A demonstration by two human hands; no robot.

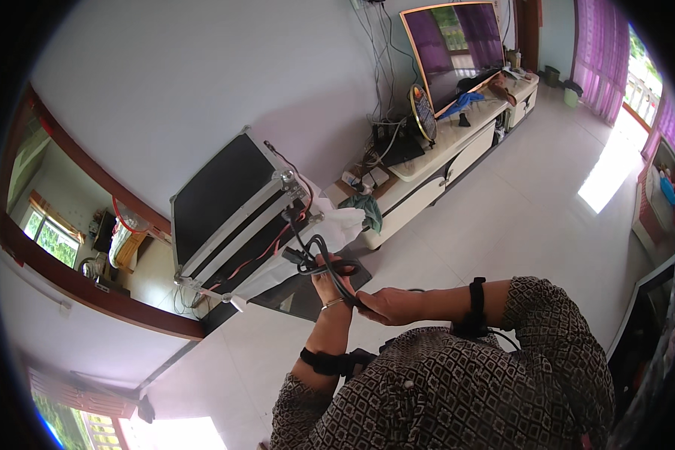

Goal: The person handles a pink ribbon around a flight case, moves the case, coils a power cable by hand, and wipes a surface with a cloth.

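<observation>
A black power cable point(337, 280) is gathered in loose loops around my left hand point(326, 286), which grips it with the fingers partly hidden by the coils. The cable's plug-like end point(293, 256) sticks out to the left of the loops. Pinched in my right hand point(391, 305) is the same cable, close to my left wrist. Just beyond my hands stands a black case point(225, 197) with silver metal edges and corner fittings. A thin red and black cord point(258, 254) runs along its side. White cloth or plastic sheeting point(337, 228) lies beneath and beside the case.
A long cream TV cabinet point(466, 152) runs along the wall, carrying a television point(455, 53) and an electric mosquito swatter point(423, 112). Wires point(379, 62) hang down the wall. A green cloth point(365, 208) drapes over the cabinet's near end. At left is a brown-framed opening point(118, 304).
</observation>
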